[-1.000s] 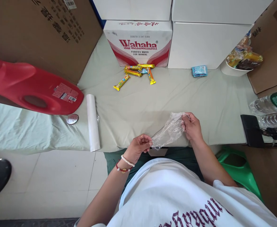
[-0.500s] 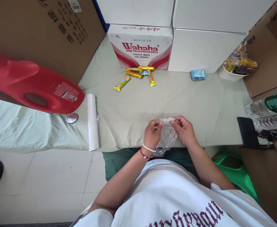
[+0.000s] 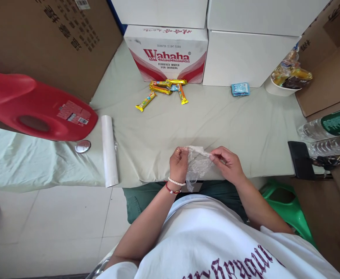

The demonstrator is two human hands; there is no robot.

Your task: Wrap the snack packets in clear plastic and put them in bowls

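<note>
A clear, crumpled plastic bag point(image 3: 199, 162) is stretched between my two hands, just over the front edge of the cloth-covered table. My left hand point(image 3: 178, 164), with a ring and bracelets, is closed and pinches the bag's upper left edge. The fingers of my right hand point(image 3: 226, 164) grip its upper right corner. Below my hands the bag hangs loosely toward my lap. Farther back lie several yellow-wrapped snack sticks point(image 3: 161, 90) in a loose pile. To the left, a white roll point(image 3: 110, 151) lies lengthwise near the table edge.
A red jug point(image 3: 36, 108) lies at the left beside a round badge point(image 3: 83, 146). Behind stand a Wahaha carton point(image 3: 170, 54) and white boxes point(image 3: 236, 58). A blue packet point(image 3: 240, 89), a snack-filled tub point(image 3: 283, 89), plastic bottles point(image 3: 329, 124) and a black phone-like object point(image 3: 300, 161) are on the right.
My hands have moved apart, pulling the top edge of the plastic bag wider between them. The left hand has shifted left. The camera view has turned slightly.
</note>
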